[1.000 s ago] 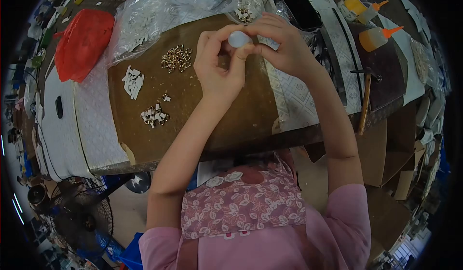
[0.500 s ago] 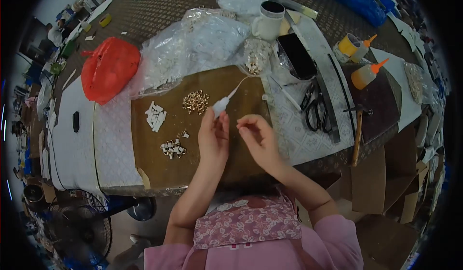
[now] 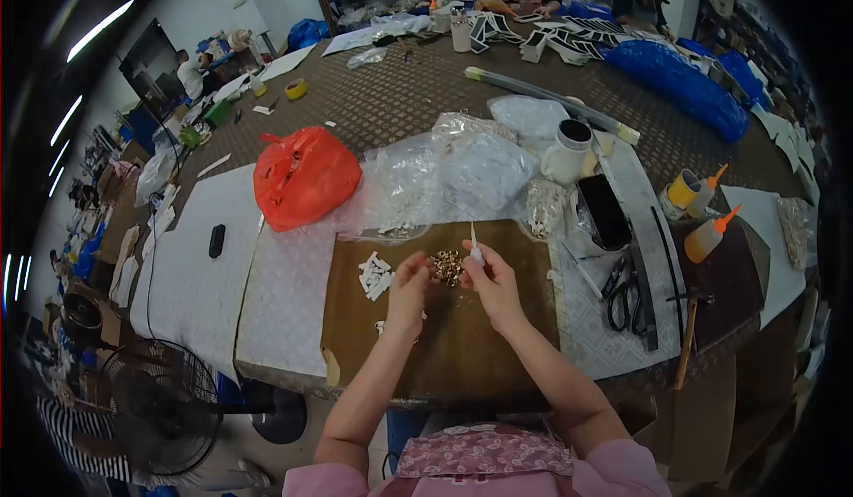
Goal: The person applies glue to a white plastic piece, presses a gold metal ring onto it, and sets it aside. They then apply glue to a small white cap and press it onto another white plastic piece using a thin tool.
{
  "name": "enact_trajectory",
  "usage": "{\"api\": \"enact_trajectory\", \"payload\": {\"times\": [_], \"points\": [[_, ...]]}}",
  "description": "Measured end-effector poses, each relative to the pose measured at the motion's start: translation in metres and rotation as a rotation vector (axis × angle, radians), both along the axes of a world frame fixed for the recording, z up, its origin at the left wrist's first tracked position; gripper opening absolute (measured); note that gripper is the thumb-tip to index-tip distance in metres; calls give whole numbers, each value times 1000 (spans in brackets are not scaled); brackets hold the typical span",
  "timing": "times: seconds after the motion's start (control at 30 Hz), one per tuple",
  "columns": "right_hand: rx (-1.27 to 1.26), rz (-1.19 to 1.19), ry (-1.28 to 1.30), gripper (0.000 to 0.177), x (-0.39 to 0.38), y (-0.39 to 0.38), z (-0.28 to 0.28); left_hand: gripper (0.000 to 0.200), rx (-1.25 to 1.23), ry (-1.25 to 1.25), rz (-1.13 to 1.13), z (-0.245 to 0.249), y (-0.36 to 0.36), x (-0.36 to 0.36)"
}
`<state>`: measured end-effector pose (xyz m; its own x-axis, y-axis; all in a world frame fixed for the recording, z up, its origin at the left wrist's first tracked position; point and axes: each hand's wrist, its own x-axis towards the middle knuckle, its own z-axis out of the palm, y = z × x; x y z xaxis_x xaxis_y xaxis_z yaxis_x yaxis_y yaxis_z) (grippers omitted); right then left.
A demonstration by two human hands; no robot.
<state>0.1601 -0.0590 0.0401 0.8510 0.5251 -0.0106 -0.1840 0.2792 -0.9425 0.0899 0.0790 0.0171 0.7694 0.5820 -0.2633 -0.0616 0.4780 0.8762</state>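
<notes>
In the head view, a small white squeeze bottle (image 3: 477, 253) is held in the right hand (image 3: 494, 286), the fingers closed narrowly round its body and its long thin nozzle pointed up and away from the person. The left hand (image 3: 410, 289) is set just beside it, fingers curled down toward the board; whether anything is pinched in them cannot be told. Between the two hands, close against both, a heap of small gold metal rings (image 3: 446, 267) lies on a flat brown hardboard sheet (image 3: 462, 355). Left of the left hand, a cluster of short white strips (image 3: 375, 276) is laid on the same sheet. Beyond the sheet, a crumpled red plastic bag (image 3: 303, 175) and clear plastic bags (image 3: 449, 177) (their contents too small to make out) are seen, with a white mug (image 3: 563, 155) further right. Black-handled scissors (image 3: 625, 294) and an orange-capped glue bottle (image 3: 708, 238) are placed well to the right.
</notes>
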Motion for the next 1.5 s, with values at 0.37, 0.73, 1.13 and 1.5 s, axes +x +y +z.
{"api": "enact_trajectory", "payload": {"times": [0.37,0.73,1.13,1.5], "points": [[-218,58,-359,58,55,96,-28,33,-372,-185,-46,-30,118,106],[-274,61,-461,56,53,110,-33,38,74,-192,-310,-10,106,100],[-227,72,-398,47,66,107,-50,25,99,-246,-61,-22,103,126],[-249,65,-279,45,67,78,-42,16,-20,-273,113,-24,77,145]]}}
